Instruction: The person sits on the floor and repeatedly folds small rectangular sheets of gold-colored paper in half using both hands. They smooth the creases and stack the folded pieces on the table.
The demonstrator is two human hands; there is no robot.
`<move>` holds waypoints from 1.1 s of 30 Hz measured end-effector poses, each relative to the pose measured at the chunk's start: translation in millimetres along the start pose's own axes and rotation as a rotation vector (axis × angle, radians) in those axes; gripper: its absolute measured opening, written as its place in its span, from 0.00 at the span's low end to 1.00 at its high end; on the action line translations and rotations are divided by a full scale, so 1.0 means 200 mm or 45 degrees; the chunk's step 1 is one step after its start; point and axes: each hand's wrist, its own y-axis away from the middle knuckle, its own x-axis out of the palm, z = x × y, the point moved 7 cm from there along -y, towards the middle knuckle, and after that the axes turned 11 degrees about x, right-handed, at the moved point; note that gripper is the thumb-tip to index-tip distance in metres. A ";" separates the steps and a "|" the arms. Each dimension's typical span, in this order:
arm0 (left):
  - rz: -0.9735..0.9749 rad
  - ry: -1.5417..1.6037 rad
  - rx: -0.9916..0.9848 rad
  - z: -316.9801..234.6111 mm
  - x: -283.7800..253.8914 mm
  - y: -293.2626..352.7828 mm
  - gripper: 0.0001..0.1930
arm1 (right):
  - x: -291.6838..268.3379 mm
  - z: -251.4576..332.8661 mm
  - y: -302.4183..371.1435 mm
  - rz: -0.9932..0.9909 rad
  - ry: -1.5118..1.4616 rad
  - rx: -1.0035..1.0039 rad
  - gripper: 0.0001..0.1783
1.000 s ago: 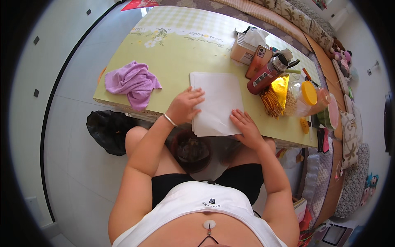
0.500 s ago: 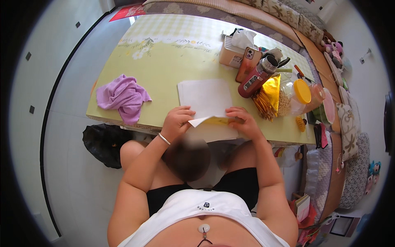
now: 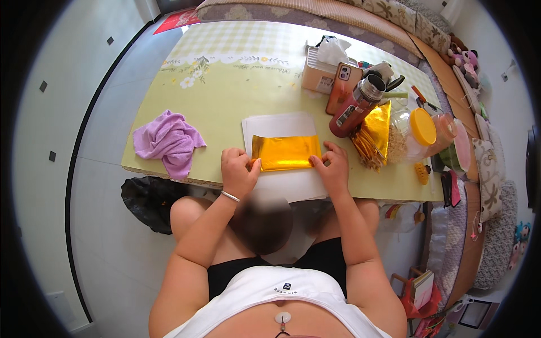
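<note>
A sheet of gold foil paper (image 3: 286, 153) lies with its shiny side up, like a folded-over band, on a stack of white paper sheets (image 3: 290, 186) at the table's near edge. My left hand (image 3: 239, 170) pinches the near left corner of the foil paper, thumb pressed along the edge. On the opposite side my right hand (image 3: 331, 169) grips the near right corner between thumb and curled fingers. White sheets show beyond the foil and in front of it. Whether a crease runs along its near edge is too small to tell.
A purple cloth (image 3: 169, 142) lies on the left of the table (image 3: 225, 96). At the right stand a tissue box (image 3: 317, 76), a phone (image 3: 341, 90), a dark red bottle (image 3: 354, 110), folded gold pieces (image 3: 369, 138) and a yellow-lidded jar (image 3: 422, 127). A black bag (image 3: 145, 203) is below left.
The near edge of the sheet, lifted half a second ago with its white side showing, is now turned over and flat, gold side up. Both hands have come down to its near corners.
</note>
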 end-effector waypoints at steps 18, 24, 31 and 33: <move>0.104 -0.088 -0.088 -0.01 0.01 -0.01 0.16 | 0.00 0.01 -0.01 -0.013 0.051 -0.016 0.18; 0.105 -0.146 -0.062 0.00 0.01 0.01 0.10 | 0.01 0.00 0.00 -0.012 0.044 -0.023 0.18; 0.132 -0.294 0.463 -0.22 0.02 -0.03 0.24 | 0.02 -0.02 0.01 -0.024 0.080 -0.042 0.17; 0.199 -0.101 0.670 -0.24 0.06 -0.04 0.21 | 0.01 -0.02 0.00 -0.023 0.106 -0.037 0.17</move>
